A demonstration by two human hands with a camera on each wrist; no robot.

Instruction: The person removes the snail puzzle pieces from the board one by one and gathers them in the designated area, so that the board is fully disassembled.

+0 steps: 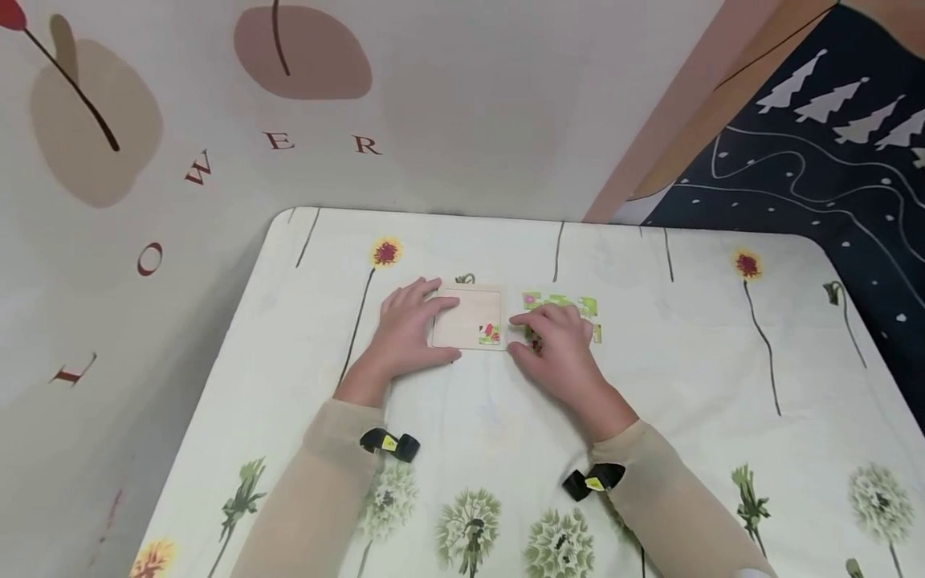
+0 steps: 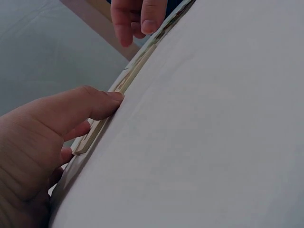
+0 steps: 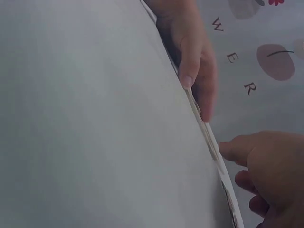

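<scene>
A flat wooden puzzle tray with a thin raised rim lies on the table. One coloured puzzle piece sits in its near right corner. My left hand holds the tray's left side, the thumb along the near edge and other fingers at the far left side. Just right of the tray is my right hand, its thumb and index finger apart with nothing seen between them. Beneath and beyond it lie several green puzzle pieces, partly hidden by the hand.
The table has a white cloth printed with flowers and dandelions. Behind it rises a pale wall covering with letters and shapes, and a dark printed panel stands at the right. Both wrists wear black straps.
</scene>
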